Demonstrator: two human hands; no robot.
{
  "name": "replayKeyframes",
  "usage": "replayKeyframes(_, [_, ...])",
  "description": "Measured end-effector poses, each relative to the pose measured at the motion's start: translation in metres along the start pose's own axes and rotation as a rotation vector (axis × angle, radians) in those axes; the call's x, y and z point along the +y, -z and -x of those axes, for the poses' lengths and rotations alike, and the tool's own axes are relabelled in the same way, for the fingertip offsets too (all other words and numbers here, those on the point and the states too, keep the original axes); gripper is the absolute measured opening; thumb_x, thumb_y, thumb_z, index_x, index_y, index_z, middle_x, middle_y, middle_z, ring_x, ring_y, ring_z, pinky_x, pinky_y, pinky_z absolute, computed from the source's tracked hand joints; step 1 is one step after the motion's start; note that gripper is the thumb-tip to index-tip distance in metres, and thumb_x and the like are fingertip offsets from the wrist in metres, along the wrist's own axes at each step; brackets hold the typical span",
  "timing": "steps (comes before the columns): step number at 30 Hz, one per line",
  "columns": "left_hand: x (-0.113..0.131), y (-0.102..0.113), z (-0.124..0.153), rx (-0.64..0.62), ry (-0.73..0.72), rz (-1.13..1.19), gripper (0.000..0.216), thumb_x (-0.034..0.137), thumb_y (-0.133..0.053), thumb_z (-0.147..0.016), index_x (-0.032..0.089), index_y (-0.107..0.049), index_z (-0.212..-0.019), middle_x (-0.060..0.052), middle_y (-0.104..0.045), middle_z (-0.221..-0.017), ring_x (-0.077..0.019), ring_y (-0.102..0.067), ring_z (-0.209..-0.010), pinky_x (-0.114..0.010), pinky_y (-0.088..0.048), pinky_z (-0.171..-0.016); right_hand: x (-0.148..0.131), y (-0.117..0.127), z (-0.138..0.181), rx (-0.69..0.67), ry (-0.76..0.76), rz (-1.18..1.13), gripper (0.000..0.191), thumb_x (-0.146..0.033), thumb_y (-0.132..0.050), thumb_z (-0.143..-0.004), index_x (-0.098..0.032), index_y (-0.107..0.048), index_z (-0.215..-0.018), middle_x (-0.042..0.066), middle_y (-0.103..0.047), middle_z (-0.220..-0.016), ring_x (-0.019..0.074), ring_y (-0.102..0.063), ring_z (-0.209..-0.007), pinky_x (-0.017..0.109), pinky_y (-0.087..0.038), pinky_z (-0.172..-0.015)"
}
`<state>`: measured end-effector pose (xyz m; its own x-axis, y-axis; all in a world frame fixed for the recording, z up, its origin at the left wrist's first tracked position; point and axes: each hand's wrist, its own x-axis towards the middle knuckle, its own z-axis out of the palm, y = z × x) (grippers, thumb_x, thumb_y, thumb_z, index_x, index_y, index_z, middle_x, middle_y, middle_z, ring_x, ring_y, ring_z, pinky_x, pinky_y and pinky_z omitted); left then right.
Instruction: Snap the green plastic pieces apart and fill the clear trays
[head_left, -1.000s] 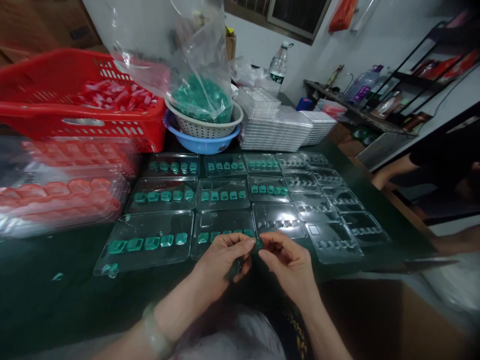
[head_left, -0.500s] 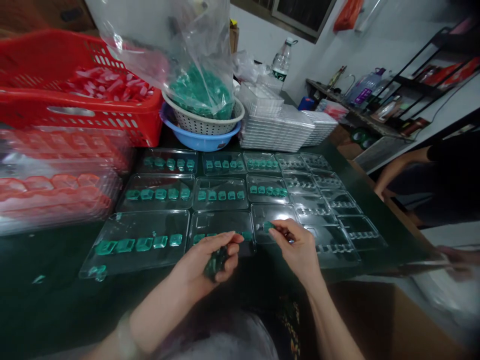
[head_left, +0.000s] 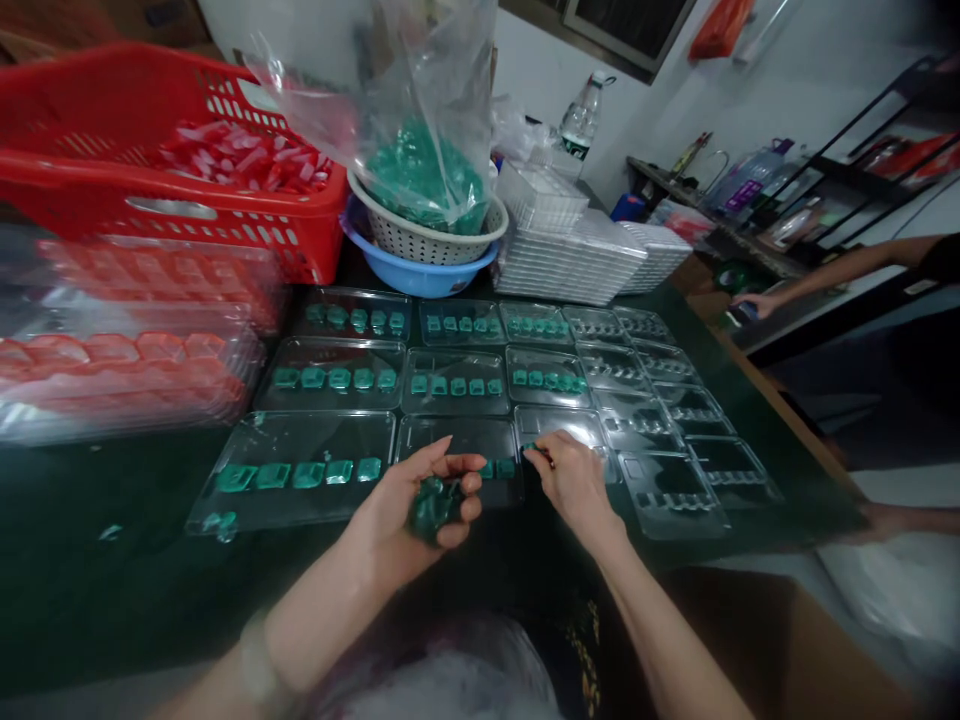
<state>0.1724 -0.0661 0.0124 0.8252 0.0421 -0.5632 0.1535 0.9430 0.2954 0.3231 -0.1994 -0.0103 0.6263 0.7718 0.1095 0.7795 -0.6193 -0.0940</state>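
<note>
My left hand (head_left: pixel 417 505) is cupped around a small heap of green plastic pieces (head_left: pixel 431 503), just in front of the near middle clear tray (head_left: pixel 459 437). My right hand (head_left: pixel 570 478) pinches one green piece (head_left: pixel 529 449) at the left end of the slot row in the near tray to the right (head_left: pixel 574 425). Several clear trays lie in rows on the dark green table; the left ones hold rows of green pieces (head_left: pixel 300 473), the right ones (head_left: pixel 679 480) show bare slots.
A red basket (head_left: pixel 172 190) of red pieces stands at back left over stacked trays of red pieces (head_left: pixel 112 360). A bag of green pieces (head_left: pixel 424 180) sits in a white colander in a blue bowl. Stacked clear trays (head_left: pixel 570 260) are behind. Another person's arm (head_left: pixel 817 275) reaches at right.
My hands have parted: the left stayed low with its handful, while the right carried a single green piece forward to the tray on the right. The other person's arm stretched out.
</note>
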Motion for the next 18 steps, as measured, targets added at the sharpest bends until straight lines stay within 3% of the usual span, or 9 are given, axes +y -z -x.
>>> replayKeyframes(5, [-0.004, -0.004, -0.003, -0.057, 0.022, 0.103, 0.037, 0.04, -0.048, -0.08, 0.008, -0.057, -0.096, -0.009, -0.055, -0.077, -0.016, -0.054, -0.062, -0.019, -0.033, -0.04, -0.005, 0.007, 0.0, -0.054, -0.02, 0.074, 0.016, -0.027, -0.052, -0.082, -0.017, -0.064, -0.086, 0.008, -0.062, -0.076, 0.0186, -0.058, -0.061, 0.027, -0.034, -0.051])
replayKeyframes(9, [-0.007, -0.003, -0.005, -0.049, 0.023, 0.118, 0.038, 0.041, -0.046, -0.081, 0.009, -0.056, -0.098, -0.011, -0.058, -0.08, -0.0183, -0.057, -0.065, -0.02, -0.034, -0.041, -0.003, 0.027, 0.012, 0.083, -0.009, -0.194, 0.039, -0.035, -0.054, -0.081, -0.016, -0.054, -0.115, 0.004, -0.059, -0.068, 0.0175, -0.055, -0.058, 0.029, -0.039, -0.053])
replayKeyframes(11, [-0.008, -0.002, -0.007, -0.042, 0.013, 0.098, 0.038, 0.041, -0.045, -0.081, 0.009, -0.057, -0.096, -0.011, -0.059, -0.08, -0.0186, -0.058, -0.066, -0.02, -0.035, -0.041, -0.01, 0.04, 0.022, 0.122, 0.084, -0.405, 0.033, -0.032, -0.051, -0.083, -0.021, -0.054, -0.114, 0.002, -0.058, -0.072, 0.0145, -0.054, -0.06, 0.027, -0.041, -0.055])
replayKeyframes(14, [-0.012, -0.004, -0.01, -0.063, -0.023, 0.047, 0.038, 0.046, -0.044, -0.081, 0.012, -0.059, -0.089, -0.007, -0.06, -0.071, -0.0164, -0.056, -0.058, -0.022, -0.036, -0.041, -0.029, 0.055, 0.032, 0.043, 0.266, -0.608, 0.025, -0.023, -0.048, -0.084, -0.026, -0.059, -0.107, 0.002, -0.059, -0.085, 0.0127, -0.055, -0.072, 0.025, -0.044, -0.062])
replayKeyframes(18, [-0.02, -0.011, -0.013, -0.1, -0.031, -0.045, 0.04, 0.055, -0.045, -0.078, 0.017, -0.055, -0.074, -0.001, -0.053, -0.055, -0.0143, -0.051, -0.046, -0.023, -0.036, -0.038, -0.043, 0.06, 0.026, -0.072, 0.417, -0.531, 0.03, -0.014, -0.05, -0.081, -0.026, -0.059, -0.106, 0.002, -0.06, -0.094, 0.0163, -0.052, -0.088, 0.031, -0.042, -0.076])
